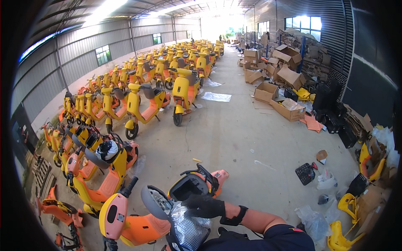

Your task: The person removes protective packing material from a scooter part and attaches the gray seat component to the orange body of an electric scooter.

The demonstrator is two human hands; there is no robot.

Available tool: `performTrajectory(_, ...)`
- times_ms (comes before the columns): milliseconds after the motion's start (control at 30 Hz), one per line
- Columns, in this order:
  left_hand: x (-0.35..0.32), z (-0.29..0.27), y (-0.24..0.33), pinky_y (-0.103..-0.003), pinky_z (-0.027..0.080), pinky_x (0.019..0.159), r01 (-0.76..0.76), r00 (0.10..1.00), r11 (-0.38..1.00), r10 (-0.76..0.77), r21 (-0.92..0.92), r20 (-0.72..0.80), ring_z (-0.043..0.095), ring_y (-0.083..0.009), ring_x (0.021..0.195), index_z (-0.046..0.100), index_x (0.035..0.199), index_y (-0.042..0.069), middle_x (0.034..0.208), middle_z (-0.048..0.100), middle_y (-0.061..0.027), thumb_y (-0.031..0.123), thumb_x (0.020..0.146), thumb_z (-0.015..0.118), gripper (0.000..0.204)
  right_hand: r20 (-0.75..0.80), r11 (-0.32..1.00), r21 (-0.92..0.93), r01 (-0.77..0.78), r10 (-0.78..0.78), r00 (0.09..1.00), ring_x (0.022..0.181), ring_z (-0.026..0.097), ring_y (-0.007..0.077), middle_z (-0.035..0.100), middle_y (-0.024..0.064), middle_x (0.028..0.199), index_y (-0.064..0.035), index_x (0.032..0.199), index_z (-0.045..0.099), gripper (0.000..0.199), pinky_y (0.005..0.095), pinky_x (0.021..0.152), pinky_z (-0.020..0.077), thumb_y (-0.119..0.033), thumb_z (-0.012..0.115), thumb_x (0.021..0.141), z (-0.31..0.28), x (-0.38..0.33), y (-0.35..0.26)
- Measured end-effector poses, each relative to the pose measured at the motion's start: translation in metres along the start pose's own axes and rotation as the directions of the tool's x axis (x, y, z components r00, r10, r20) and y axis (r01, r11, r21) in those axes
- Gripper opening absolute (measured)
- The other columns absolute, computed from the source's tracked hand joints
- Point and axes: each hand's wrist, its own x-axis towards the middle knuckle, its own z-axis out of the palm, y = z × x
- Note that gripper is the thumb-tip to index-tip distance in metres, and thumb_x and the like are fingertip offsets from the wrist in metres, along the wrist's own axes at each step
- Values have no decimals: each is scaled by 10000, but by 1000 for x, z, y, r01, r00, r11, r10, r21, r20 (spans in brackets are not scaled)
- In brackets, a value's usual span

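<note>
My right hand, in a black glove with a black band on the forearm, reaches leftward from the lower right. Its fingers are closed at the top of a silver bubble-foil bag, partly hiding it. Just beyond stands a yellow and orange scooter with its grey seat tipped up. An open black storage box shows beneath the seat's place, beside my gloved hand. Whatever the foil bag contains cannot be made out. My left hand does not show.
Rows of yellow scooters fill the left side. A scooter with a white and black bundle on it stands nearer. To the right are open cardboard boxes, a black crate, plastic bags and yellow body panels on the floor.
</note>
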Motion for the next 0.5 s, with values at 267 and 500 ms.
performTrajectory(267, -10, -1, -7, -365, 438, 926, 11, 1000, 1000, -11, -12, 12, 513, -227, 1097, 509, 1245, 24, 1211, 555, -86, 228, 761, 608, 535, -155, 997, -82, 4, -17, 988, 949, 573, 314, 599, 178, 1018, -18, 1142, 610, 394, 393, 828, 470, -288, 668, 862, -4, -2, -3)
performTrajectory(500, -14, -1, -13, -370, 435, 932, 24, 1000, 999, -24, -21, 17, 513, -234, 1102, 508, 1250, 24, 1217, 554, -89, 248, 774, 592, 533, -205, 997, -4, 75, -74, 976, 975, 556, 283, 587, 111, 1052, -46, 1210, 572, 447, 381, 857, 459, -156, 718, 802, -6, 9, -6)
